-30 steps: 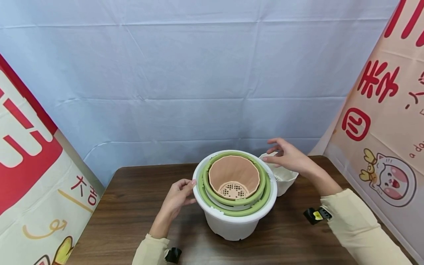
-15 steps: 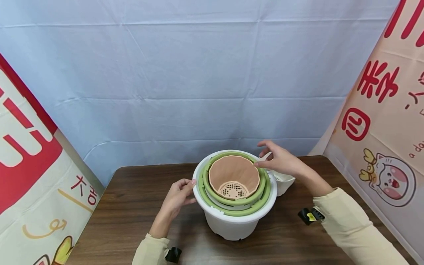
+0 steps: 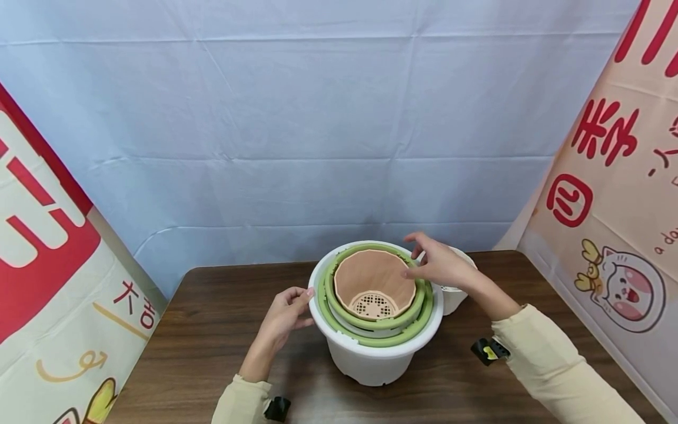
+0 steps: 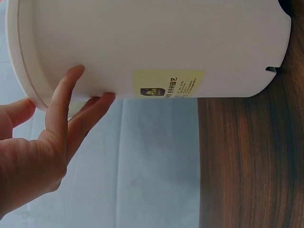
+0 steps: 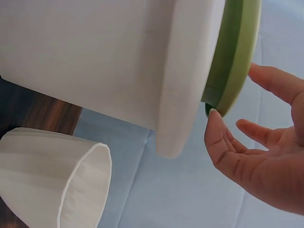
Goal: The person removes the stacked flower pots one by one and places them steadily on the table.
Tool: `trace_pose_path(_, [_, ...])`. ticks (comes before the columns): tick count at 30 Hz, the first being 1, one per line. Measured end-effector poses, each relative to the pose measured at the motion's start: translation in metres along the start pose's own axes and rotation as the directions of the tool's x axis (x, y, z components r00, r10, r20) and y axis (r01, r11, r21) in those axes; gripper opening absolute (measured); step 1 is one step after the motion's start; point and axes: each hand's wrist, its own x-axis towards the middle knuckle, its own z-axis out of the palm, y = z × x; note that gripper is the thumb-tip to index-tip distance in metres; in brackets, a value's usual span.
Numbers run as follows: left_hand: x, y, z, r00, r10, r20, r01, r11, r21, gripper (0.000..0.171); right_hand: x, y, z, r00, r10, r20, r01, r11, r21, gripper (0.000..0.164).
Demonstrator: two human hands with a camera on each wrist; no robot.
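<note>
A large white flowerpot (image 3: pixel 368 362) stands on the table, with green-rimmed pots (image 3: pixel 328 312) nested inside it. Innermost is a tan flowerpot (image 3: pixel 365 274) with a perforated bottom. My left hand (image 3: pixel 283 315) holds the white pot's left rim, thumb at the lip and fingers against its outer wall, as the left wrist view shows. My right hand (image 3: pixel 439 262) is at the right of the nest, thumb over the tan pot's edge. In the right wrist view its parted thumb and fingers lie about a green rim (image 5: pixel 240 61); a firm grip is not visible.
A smaller off-white pot (image 5: pixel 52 166) stands behind and to the right of the nest, partly covered by my right hand in the head view. The brown wooden table (image 3: pixel 212 330) meets a pale blue cloth backdrop (image 3: pixel 296 129). Printed cloths hang at both sides.
My right hand has moved left, from above the off-white pot to the right rims of the nested pots. The left hand and the pots have stayed in place.
</note>
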Motion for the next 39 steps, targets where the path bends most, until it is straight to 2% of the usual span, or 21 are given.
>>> trace_pose_path(9, [0.0,0.0,0.001,1.0,0.002,-0.001,-0.002,1.0,-0.002,0.029,0.003,0.0,0.007,0.997,-0.013,-0.071,0.007,0.996,-0.088,0.061])
trace_pose_path(17, [0.0,0.0,0.001,1.0,-0.002,-0.014,0.001,1.0,-0.002,0.028,0.006,-0.004,0.011,0.998,-0.008,-0.058,-0.002,0.987,-0.161,0.064])
trace_pose_path(39, [0.0,0.0,0.0,1.0,-0.006,-0.01,0.006,1.0,-0.011,0.029,0.008,-0.002,0.013,0.998,-0.002,-0.061,-0.01,0.982,-0.188,0.057])
